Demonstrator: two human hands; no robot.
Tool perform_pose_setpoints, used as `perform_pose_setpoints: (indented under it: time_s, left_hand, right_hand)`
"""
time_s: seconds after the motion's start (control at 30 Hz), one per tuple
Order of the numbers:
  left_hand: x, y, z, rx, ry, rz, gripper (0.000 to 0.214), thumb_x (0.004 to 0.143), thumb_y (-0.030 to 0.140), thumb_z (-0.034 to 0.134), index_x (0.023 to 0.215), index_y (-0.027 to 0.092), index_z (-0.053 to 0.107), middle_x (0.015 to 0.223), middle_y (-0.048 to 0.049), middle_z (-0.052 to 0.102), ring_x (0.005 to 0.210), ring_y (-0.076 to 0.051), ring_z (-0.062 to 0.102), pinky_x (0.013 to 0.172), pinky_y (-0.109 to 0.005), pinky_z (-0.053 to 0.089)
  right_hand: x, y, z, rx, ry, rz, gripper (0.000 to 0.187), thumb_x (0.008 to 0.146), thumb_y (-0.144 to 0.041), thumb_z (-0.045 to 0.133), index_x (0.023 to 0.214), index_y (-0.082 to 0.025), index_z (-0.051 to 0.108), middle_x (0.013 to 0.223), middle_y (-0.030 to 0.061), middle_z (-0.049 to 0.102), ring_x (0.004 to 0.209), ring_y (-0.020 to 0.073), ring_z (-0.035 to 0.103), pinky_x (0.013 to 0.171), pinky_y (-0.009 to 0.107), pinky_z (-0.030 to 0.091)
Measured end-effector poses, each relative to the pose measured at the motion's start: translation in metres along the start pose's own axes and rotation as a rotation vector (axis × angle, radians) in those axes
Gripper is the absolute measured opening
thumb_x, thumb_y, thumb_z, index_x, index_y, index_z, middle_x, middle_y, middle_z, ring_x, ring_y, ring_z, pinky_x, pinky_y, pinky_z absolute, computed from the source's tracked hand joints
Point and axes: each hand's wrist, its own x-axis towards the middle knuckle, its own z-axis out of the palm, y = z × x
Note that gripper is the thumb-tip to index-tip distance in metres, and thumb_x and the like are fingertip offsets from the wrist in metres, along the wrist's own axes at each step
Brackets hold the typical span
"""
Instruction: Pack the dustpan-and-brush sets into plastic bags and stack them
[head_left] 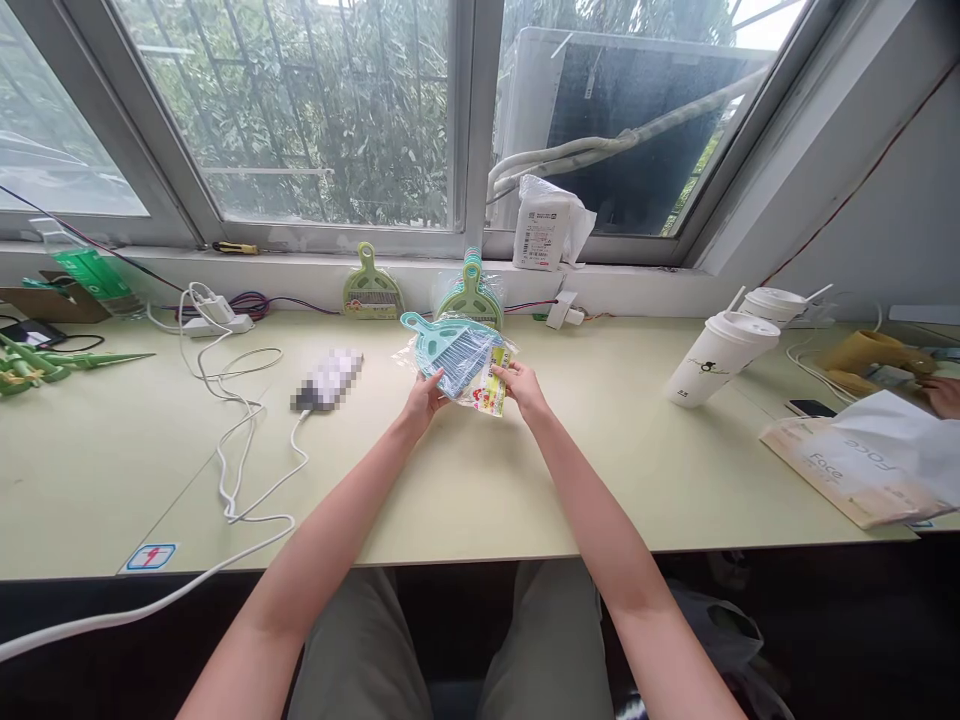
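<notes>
Between my hands is a teal mini dustpan with a brush (457, 352), wrapped in clear plastic with a yellow printed label. My left hand (424, 400) pinches its lower left edge, thumb on top. My right hand (523, 386) grips the right edge by the label (491, 382). The dustpan's handle points to the upper left. Just behind it, a stack of green and teal dustpans (471, 285) leans against the wall under the window. To the left of that stack, a single green dustpan with a brush (373, 290) also leans there.
On the left lie a phone (328, 380), its white cable (251, 425) and a power strip (217, 322). White paper cups (724, 355) and a tissue pack (862, 460) stand on the right. A small box (541, 235) sits on the sill. Another person's hand (941, 395) shows at far right.
</notes>
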Motion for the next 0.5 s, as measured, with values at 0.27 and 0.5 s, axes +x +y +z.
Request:
perform_pose_setpoints:
  time_s: [0.27, 0.5]
  left_hand:
    - [-0.004, -0.002, 0.006, 0.040, -0.023, 0.006, 0.056, 0.074, 0.032, 0.072, 0.122, 0.029, 0.043, 0.123, -0.0034, 0.058, 0.091, -0.016, 0.066, 0.084, -0.041, 0.057]
    - [-0.002, -0.002, 0.004, 0.037, -0.009, -0.001, 0.059, 0.073, 0.032, 0.073, 0.124, 0.030, 0.042, 0.125, -0.0044, 0.057, 0.093, -0.017, 0.065, 0.082, -0.041, 0.058]
  right_hand:
    - [0.005, 0.006, -0.009, -0.038, 0.037, 0.102, 0.013, 0.070, -0.019, 0.074, 0.077, -0.014, 0.064, 0.059, 0.0000, 0.065, 0.047, 0.0091, 0.055, 0.045, 0.020, 0.043]
    - [0.000, -0.005, -0.009, 0.079, 0.012, 0.128, 0.006, 0.076, -0.017, 0.069, 0.078, -0.013, 0.066, 0.068, 0.0034, 0.069, 0.056, 0.0118, 0.063, 0.054, 0.022, 0.052]
